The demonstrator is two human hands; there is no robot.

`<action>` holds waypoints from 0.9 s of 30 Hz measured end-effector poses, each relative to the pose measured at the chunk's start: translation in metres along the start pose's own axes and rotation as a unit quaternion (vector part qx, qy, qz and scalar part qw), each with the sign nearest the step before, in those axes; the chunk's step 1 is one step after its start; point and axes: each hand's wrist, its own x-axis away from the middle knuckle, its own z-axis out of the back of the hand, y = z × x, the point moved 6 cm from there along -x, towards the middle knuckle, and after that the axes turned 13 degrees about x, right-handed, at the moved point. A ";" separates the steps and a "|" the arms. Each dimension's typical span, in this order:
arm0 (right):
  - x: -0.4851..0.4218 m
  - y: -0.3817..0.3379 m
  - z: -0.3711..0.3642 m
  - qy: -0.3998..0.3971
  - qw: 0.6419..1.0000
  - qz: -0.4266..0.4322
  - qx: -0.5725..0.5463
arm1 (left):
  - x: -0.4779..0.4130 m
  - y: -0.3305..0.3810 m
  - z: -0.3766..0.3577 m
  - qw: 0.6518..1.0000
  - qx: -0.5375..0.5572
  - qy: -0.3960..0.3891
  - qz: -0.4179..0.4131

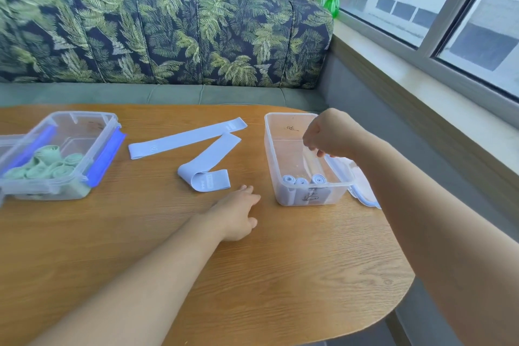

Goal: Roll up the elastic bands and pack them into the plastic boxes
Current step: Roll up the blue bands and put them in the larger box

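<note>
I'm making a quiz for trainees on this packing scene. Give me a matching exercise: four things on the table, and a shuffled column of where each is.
1 green rolls
2 pale blue rolls
3 unrolled bands
4 loose lid

A flat on the table between the boxes
B in the open box
C beside the open box, window side
D in the box with blue clips

Pairs: 1-D, 2-B, 3-A, 4-C

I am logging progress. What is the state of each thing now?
Right box: open, three rolls inside.
Left box: green rolls inside.
Straight band: flat, unrolled.
Folded band: unrolled, one end doubled over.
Lid: off, beside right box.
Left hand: open, near folded band.
Right hand: loosely curled, above right box.
</note>
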 end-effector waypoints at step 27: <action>0.020 -0.173 -0.163 -0.004 0.999 -0.042 0.008 | 0.119 -0.145 0.078 0.990 0.008 0.119 0.076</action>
